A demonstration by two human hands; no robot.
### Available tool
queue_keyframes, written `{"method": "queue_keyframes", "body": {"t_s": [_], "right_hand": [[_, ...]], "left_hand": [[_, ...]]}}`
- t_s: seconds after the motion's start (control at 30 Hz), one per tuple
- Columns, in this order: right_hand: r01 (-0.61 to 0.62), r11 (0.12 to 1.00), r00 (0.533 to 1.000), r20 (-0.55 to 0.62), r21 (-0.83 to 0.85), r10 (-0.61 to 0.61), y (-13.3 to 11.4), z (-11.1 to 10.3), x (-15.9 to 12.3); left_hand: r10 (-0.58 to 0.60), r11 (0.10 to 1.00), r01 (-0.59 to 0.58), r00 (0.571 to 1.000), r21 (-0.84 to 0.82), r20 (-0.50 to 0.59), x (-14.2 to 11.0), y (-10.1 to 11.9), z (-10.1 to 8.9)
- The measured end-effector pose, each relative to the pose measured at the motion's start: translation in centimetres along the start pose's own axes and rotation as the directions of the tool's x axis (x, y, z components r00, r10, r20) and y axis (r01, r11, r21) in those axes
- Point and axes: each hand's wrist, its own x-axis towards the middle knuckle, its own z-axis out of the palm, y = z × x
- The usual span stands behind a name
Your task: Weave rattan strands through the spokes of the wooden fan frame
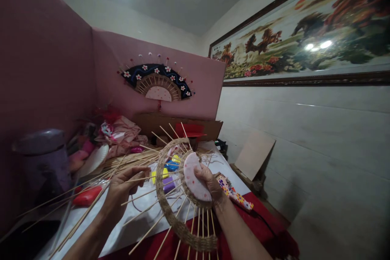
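From our head view, we see our two bare hands above the tabletop (215, 164), which has a white cover and a red cloth over its near right part. We hold a half-made fan of tan woven rope and thin wooden sticks (164, 197) in the air, tilted, over the middle and near edge. Our right hand (213, 187) grips its pale pink half-round piece with red dots (193, 176), with the thumb on the front. Our left hand (129, 180) is nearly closed, with its fingers around the outer end of one thin pale stick (150, 178) of the fan.

Behind the fan we see soft-looking yellow, blue and purple packs (168, 185). A shiny red pack (87, 196) is near the left edge, and a white ridged plate (95, 160) leans past it. A pile of long pale sticks (134, 158) lies toward the far left. By the right edge is a white tool with bright flower shapes (234, 195). Along the far edge stands a brown cardboard box (210, 128). Above it, a black fan with pink-and-white flowers (157, 74) is on a pink board (207, 89).
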Motion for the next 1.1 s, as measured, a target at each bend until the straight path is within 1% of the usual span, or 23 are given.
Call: {"method": "queue_keyframes", "body": {"t_s": [0.13,0.2,0.3,0.43,0.5,0.57,0.6,0.67,0.7,0.77,0.87,0.9,0.93,0.97,1.0,1.03,1.1], "right_hand": [[-0.013,1.0,1.0,0.028,-0.005,0.013,-0.1,0.1,-0.1],[-0.012,1.0,0.999,0.033,-0.009,0.012,-0.1,0.1,-0.2],[-0.004,1.0,1.0,0.023,-0.024,0.004,0.0,0.1,-0.1],[-0.003,0.998,1.0,0.012,-0.058,0.003,0.0,-0.2,0.0],[0.0,0.997,1.0,0.001,-0.073,0.0,0.0,-0.3,0.1],[0.005,0.996,1.0,-0.01,-0.085,-0.006,-0.1,-0.3,0.1],[0.008,0.996,1.0,-0.012,-0.088,-0.009,-0.1,-0.3,0.1],[0.01,0.996,1.0,-0.017,-0.091,-0.011,-0.2,-0.2,0.0],[0.009,0.996,1.0,-0.021,-0.091,-0.011,-0.3,-0.2,0.0],[0.003,0.995,1.0,-0.03,-0.096,-0.006,-0.4,-0.1,0.0],[-0.009,0.994,1.0,-0.023,-0.112,0.006,-0.4,0.0,0.0],[-0.011,0.993,1.0,-0.019,-0.116,0.008,-0.4,0.0,0.0],[-0.009,0.993,1.0,-0.022,-0.121,0.006,-0.4,0.0,0.0],[-0.004,0.993,0.999,-0.034,-0.122,0.0,-0.5,0.0,0.0],[0.004,0.993,0.998,-0.055,-0.12,-0.011,-0.5,0.0,0.0],[0.013,0.993,0.997,-0.08,-0.117,-0.022,-0.6,0.0,0.0],[0.029,0.993,0.991,-0.128,-0.112,-0.044,-0.7,0.0,0.1]], "left_hand": [[0.005,0.996,-0.001,0.999,-0.092,0.04,0.0,0.5,-0.5],[0.005,0.996,-0.001,0.999,-0.087,0.047,0.0,0.7,-0.7],[0.007,1.0,-0.006,0.999,-0.02,0.035,0.1,0.8,-1.0],[0.035,0.992,-0.029,0.998,0.119,-0.044,0.2,0.7,-1.5],[0.08,0.977,-0.07,0.996,0.201,-0.047,0.2,0.7,-1.7],[0.175,0.941,-0.164,0.984,0.297,-0.011,0.1,0.8,-1.7],[0.241,0.906,-0.233,0.97,0.354,0.023,0.1,0.9,-1.7],[0.375,0.791,-0.381,0.92,0.478,0.112,0.0,1.0,-1.7],[0.436,0.713,-0.447,0.886,0.54,0.159,0.0,1.1,-1.7],[0.533,0.526,-0.545,0.81,0.653,0.247,0.0,1.3,-1.9],[0.638,0.235,-0.609,0.684,0.757,0.353,0.3,1.5,-2.4],[0.658,0.154,-0.612,0.649,0.776,0.381,0.4,1.6,-2.5],[0.666,0.09,-0.606,0.626,0.79,0.405,0.4,1.6,-2.7],[0.664,0.041,-0.596,0.616,0.802,0.424,0.5,1.6,-2.7],[0.655,0.007,-0.585,0.615,0.811,0.438,0.5,1.6,-2.8],[0.644,-0.014,-0.578,0.619,0.816,0.449,0.5,1.6,-2.8],[0.641,-0.016,-0.581,0.619,0.813,0.455,0.4,1.6,-2.8]]}}
